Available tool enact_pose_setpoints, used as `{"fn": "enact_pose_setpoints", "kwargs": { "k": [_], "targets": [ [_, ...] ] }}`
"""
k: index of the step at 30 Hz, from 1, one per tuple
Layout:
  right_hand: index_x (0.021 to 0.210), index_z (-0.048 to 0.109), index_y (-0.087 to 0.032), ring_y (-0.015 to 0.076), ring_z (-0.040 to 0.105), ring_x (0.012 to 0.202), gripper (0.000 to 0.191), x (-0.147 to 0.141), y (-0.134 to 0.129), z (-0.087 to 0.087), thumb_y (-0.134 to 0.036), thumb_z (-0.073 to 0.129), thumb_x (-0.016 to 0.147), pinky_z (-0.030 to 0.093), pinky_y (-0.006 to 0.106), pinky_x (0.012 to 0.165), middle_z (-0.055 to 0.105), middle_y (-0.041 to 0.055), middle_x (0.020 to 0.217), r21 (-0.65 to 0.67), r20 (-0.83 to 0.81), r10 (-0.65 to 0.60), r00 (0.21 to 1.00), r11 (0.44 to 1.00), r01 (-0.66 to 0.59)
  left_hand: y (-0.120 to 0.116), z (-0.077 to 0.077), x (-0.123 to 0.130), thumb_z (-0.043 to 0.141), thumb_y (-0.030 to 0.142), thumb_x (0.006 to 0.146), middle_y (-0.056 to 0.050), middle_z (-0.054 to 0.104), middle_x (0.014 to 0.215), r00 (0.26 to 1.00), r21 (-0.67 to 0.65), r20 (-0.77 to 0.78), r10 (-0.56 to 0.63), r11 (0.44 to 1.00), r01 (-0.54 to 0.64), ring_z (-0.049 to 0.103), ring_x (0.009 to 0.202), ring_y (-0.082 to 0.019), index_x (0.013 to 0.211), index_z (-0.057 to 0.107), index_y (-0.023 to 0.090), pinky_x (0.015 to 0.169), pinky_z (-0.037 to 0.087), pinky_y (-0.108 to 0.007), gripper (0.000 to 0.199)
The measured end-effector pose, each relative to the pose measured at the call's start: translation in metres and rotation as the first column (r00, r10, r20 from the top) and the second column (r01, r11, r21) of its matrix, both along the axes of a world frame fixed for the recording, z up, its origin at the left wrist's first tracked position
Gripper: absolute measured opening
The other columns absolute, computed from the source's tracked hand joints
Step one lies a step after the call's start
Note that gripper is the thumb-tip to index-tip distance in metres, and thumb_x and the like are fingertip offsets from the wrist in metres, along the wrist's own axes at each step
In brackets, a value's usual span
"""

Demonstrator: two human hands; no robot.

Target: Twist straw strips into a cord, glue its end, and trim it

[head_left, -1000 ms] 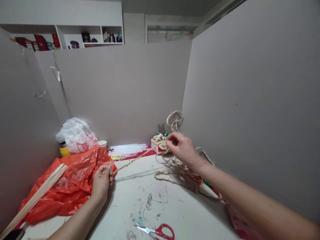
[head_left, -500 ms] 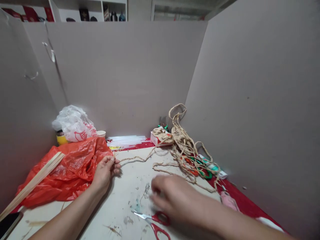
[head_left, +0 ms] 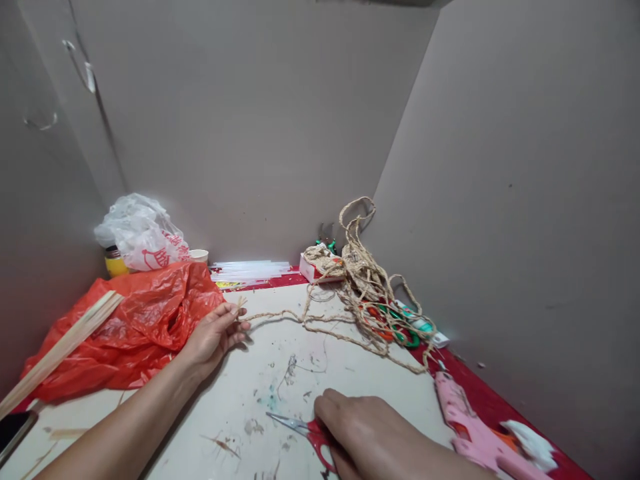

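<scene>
My left hand [head_left: 217, 337] pinches the frayed end of a thin braided straw cord [head_left: 273, 315] at the edge of a crumpled red plastic bag. From there the cord runs right across the white board to a tangled heap of the same braid [head_left: 363, 280]. Lower down, my right hand [head_left: 357, 423] is closed over the red handles of a pair of scissors [head_left: 295, 423]. Their blades point left and lie at the board's surface; the fingertips under my hand are hidden.
Pale flat strips [head_left: 65, 347] lie across the red bag [head_left: 145, 320] at left, near a phone [head_left: 17, 430]. Clear sticks [head_left: 250, 270] and a paper cup [head_left: 199, 256] stand at the back. A pink glue gun [head_left: 463, 413] lies at right. Grey panels enclose the table.
My right hand has come down onto the scissors and closed on their handles. My left hand keeps its pinch on the cord. The view has tilted downward, showing more of the glue gun.
</scene>
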State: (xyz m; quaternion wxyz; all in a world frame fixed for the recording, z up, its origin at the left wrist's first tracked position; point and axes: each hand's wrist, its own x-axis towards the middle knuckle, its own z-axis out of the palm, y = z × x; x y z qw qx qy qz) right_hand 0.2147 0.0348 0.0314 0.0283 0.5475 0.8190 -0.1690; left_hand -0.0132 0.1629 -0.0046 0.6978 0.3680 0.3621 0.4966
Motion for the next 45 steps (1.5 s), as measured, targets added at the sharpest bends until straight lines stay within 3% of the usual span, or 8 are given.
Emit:
{"fn": "enact_pose_setpoints", "kwargs": {
  "k": [9,15,17,19,23,28,37,45],
  "targets": [
    [0.079,0.063,-0.016,0.0214,0.059,0.071,0.017,0.015,0.003,-0.008,-0.022,0.048,0.077,0.030,0.029,0.058,0.066,0.0110,0.082,-0.044,-0.004,-0.084,0.996,0.995,0.084,-0.004,0.004,-0.001,0.075,0.026,0.071,0.007,0.047,0.058,0.995,0.002,-0.026,-0.094,0.996,0.094,0.047,0.047,-0.004,0.079,0.057,0.016,0.049,0.046,-0.017,0.023],
    [0.066,0.052,-0.018,0.0112,0.043,0.061,0.005,0.025,0.011,-0.009,-0.013,0.052,0.064,0.029,0.022,0.055,0.053,-0.0015,0.066,-0.155,-0.286,-0.218,0.933,0.971,0.179,-0.005,0.002,-0.001,0.072,0.025,0.075,-0.001,0.064,0.069,0.983,-0.007,-0.052,-0.175,0.985,0.175,0.056,0.049,-0.007,0.084,0.057,0.015,0.050,0.047,-0.018,0.020],
    [0.063,0.048,-0.018,0.0078,0.034,0.054,0.009,0.029,0.014,-0.015,-0.012,0.055,0.061,0.026,0.020,0.049,0.041,-0.0059,0.057,-0.280,-0.494,-0.323,0.808,0.938,0.204,-0.006,0.002,0.001,0.072,0.025,0.075,-0.004,0.067,0.073,0.979,-0.015,-0.046,-0.199,0.980,0.199,0.058,0.050,-0.008,0.084,0.057,0.015,0.050,0.048,-0.018,0.020],
    [0.064,0.047,-0.019,0.0049,0.028,0.044,0.013,0.031,0.015,-0.021,-0.017,0.059,0.062,0.021,0.018,0.041,0.034,-0.0092,0.050,-0.486,-0.670,-0.474,0.571,0.862,0.145,-0.009,0.004,0.003,0.072,0.025,0.074,-0.003,0.066,0.072,0.975,-0.028,-0.034,-0.220,0.975,0.219,0.058,0.051,-0.008,0.082,0.058,0.015,0.050,0.047,-0.018,0.019],
    [0.067,0.046,-0.020,0.0012,0.015,0.029,0.023,0.029,0.009,-0.026,-0.029,0.067,0.067,0.013,0.015,0.029,0.031,-0.0133,0.040,-0.697,-0.711,-0.700,0.067,0.691,-0.192,-0.016,0.007,0.010,0.074,0.024,0.072,0.003,0.058,0.058,0.974,-0.068,-0.010,-0.226,0.972,0.225,0.049,0.044,-0.004,0.077,0.059,0.014,0.045,0.043,-0.015,0.019],
    [0.063,0.046,-0.018,-0.0003,0.015,0.024,0.027,0.015,0.004,-0.022,-0.027,0.070,0.071,0.018,0.011,0.026,0.035,-0.0129,0.035,-0.627,-0.636,-0.747,-0.194,0.647,-0.434,-0.025,0.010,0.017,0.077,0.021,0.069,0.005,0.050,0.058,0.984,-0.057,0.004,-0.177,0.983,0.177,0.045,0.048,-0.003,0.073,0.063,0.012,0.047,0.044,-0.015,0.017],
    [0.072,0.051,-0.017,0.0018,0.023,0.022,0.015,-0.009,0.008,-0.041,-0.026,0.061,0.080,0.027,0.011,0.025,0.050,-0.0080,0.039,-0.591,-0.583,-0.801,-0.139,0.535,-0.603,-0.029,0.008,0.022,0.076,0.019,0.069,-0.001,0.060,0.065,0.981,-0.110,0.031,-0.191,0.975,0.193,0.059,0.057,-0.009,0.077,0.064,0.012,0.056,0.053,-0.018,0.016],
    [0.072,0.054,-0.016,0.0005,0.021,0.024,0.012,-0.020,0.011,-0.033,-0.020,0.058,0.082,0.030,0.010,0.029,0.043,-0.0093,0.038,-0.541,-0.602,-0.777,-0.183,0.565,-0.623,-0.025,0.001,0.020,0.071,0.016,0.073,-0.003,0.061,0.067,0.980,-0.120,0.077,-0.183,0.974,0.191,0.061,0.059,-0.010,0.079,0.064,0.011,0.056,0.054,-0.019,0.011]
  ]
}}
